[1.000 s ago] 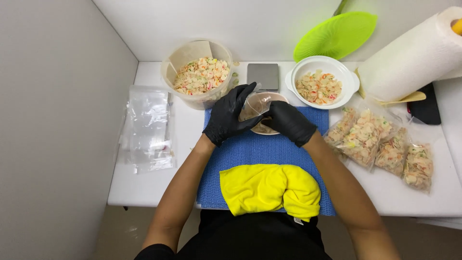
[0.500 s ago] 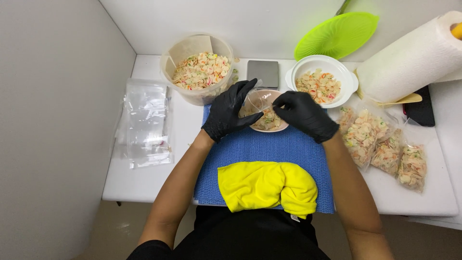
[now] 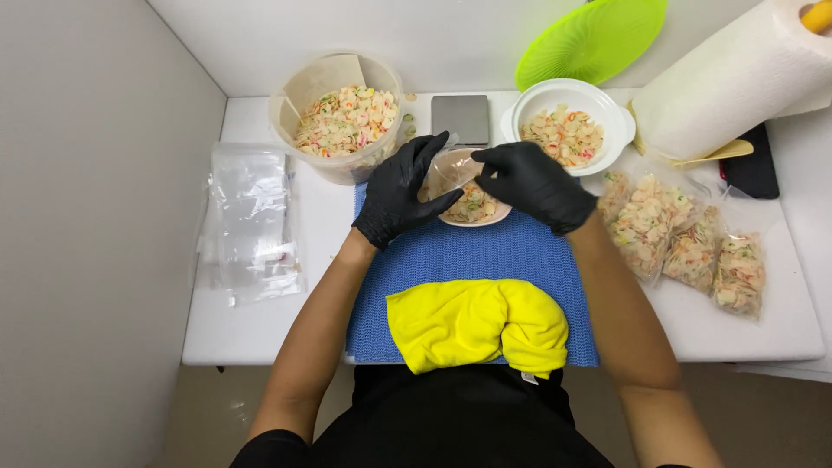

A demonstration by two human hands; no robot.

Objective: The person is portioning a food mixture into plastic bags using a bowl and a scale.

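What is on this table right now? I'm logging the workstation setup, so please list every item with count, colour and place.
large tub: 1, clear, back left, holds pale mixed pieces
small bowl: 1, white, back right, same mix inside
scale: 1, grey, between tub and bowl
lid: 1, green, leaning on back wall
paper towel roll: 1, white, far right
filled bags: about 4, clear, right side
empty bags: a stack, clear, left side
mat: 1, blue, centre
cloth: 1, yellow, front of mat
small bag: 1, clear, partly filled, between the hands
left hand: black glove, on the small bag
right hand: black glove, on the small bag
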